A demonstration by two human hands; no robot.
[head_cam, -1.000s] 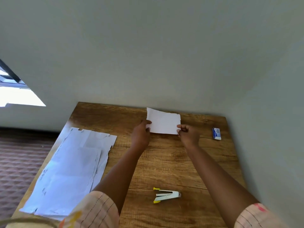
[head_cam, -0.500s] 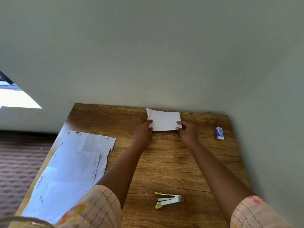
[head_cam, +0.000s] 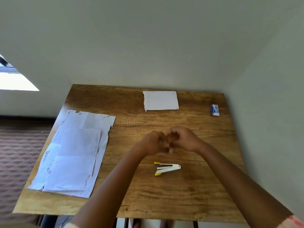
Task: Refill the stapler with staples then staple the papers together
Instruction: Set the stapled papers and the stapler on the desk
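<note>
**Hands meet above the stapler on a wooden table**

At the left of the wooden table [head_cam: 205,195] lies a pile of large sheets [head_cam: 74,153], torn along their right edges and overlapping one another, with their long side running from the near left corner toward the far wall. A patterned floor [head_cam: 19,153] shows beyond the table's left edge.

Toward the middle, the left hand [head_cam: 152,143] and the right hand [head_cam: 184,139] are raised over the tabletop with their curled fingers touching or nearly touching each other. Both are blurred, so it cannot be told whether they grip anything or how far they are open.

Just nearer than the hands, apart from them, the stapler [head_cam: 167,168] lies on the bare wood. Its long axis runs left to right; the two arms are spread apart at the left, where the yellow tips show, and joined at the right end.

Farther back, near the wall, a small white paper [head_cam: 160,100] lies flat, well apart from the hands.

At the far right, a small blue and white box [head_cam: 215,110] sits by the table's edge.
</note>
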